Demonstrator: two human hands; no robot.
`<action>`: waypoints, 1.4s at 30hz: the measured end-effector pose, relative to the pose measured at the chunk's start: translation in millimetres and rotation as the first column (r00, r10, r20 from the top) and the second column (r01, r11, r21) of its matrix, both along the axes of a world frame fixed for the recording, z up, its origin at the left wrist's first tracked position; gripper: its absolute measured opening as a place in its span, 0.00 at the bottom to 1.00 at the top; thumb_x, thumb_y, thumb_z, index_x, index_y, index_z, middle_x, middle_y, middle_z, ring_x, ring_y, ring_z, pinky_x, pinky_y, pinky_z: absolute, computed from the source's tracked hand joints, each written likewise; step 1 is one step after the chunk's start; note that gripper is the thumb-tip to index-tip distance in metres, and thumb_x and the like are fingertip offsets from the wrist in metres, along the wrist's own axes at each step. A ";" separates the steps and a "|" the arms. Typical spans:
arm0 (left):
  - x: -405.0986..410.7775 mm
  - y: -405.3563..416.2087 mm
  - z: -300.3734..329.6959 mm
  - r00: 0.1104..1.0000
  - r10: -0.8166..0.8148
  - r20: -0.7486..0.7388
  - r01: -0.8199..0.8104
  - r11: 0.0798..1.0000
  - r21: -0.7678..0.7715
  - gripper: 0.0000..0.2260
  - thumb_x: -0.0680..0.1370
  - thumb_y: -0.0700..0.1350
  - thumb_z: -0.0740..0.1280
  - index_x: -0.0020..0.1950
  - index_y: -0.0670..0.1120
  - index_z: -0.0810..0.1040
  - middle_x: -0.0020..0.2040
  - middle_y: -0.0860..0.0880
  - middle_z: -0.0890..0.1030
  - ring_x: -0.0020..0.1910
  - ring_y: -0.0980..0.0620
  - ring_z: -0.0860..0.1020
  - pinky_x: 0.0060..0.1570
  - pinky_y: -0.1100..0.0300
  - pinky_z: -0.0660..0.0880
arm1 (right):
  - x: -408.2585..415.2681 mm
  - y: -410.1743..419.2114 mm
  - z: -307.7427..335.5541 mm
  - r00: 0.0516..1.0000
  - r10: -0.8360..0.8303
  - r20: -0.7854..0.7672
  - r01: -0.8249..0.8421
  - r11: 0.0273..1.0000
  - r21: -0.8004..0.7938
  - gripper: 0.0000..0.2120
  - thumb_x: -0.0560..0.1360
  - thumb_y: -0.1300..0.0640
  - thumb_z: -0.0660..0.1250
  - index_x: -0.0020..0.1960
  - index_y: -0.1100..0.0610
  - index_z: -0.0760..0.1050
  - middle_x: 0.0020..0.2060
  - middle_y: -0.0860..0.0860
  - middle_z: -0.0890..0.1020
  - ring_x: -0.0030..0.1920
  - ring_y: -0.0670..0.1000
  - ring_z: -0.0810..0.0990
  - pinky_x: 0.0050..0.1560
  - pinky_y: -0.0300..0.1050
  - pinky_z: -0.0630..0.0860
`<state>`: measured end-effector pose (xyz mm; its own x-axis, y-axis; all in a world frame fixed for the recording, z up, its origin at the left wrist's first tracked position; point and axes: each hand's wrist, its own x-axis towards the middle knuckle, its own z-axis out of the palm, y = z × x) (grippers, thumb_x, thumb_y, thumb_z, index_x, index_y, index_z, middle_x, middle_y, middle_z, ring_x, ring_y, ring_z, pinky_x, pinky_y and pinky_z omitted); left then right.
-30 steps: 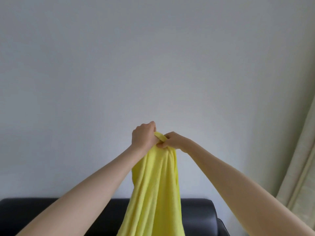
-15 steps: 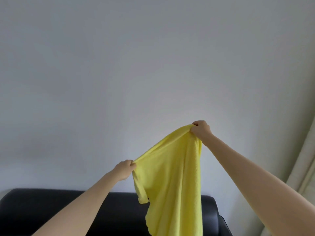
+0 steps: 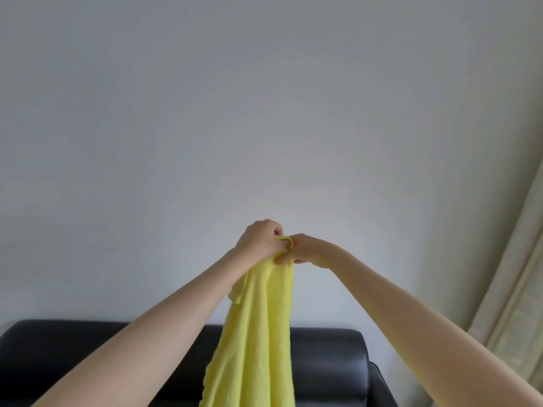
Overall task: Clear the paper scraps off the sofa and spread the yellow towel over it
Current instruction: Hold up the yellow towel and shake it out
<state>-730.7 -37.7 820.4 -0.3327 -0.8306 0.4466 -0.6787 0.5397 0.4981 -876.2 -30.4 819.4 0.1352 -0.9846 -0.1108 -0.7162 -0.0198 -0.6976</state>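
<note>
Left hand (image 3: 258, 240) and right hand (image 3: 308, 249) touching atop the towel (image 3: 258, 333), sofa (image 3: 88, 356) behind, curtain (image 3: 517, 274) far right

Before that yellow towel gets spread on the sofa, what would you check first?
1. Left hand grips the yellow towel: ok.
2. Right hand grips its top edge: ok.
3. Towel opened wide: not ok, it hangs bunched, hands touching.
4. Towel hangs in front of the black sofa: ok.
5. Seat free of paper scraps: cannot tell, seat out of view.
</note>
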 end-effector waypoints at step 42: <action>-1.8 38.8 -155.3 0.974 -0.175 -0.146 0.227 0.819 0.527 0.24 0.73 0.62 0.68 0.63 0.51 0.70 0.56 0.54 0.77 0.53 0.56 0.77 0.51 0.60 0.74 | -25.6 36.2 23.0 0.921 -0.100 0.377 0.269 0.864 -0.426 0.09 0.74 0.65 0.56 0.45 0.60 0.75 0.39 0.54 0.76 0.41 0.52 0.74 0.44 0.46 0.70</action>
<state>-732.5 1.0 665.1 -0.4998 -0.8660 -0.0155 -0.5248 0.2886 0.8008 -901.8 5.8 842.3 -0.1088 -0.9189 0.3793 -0.4670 -0.2896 -0.8355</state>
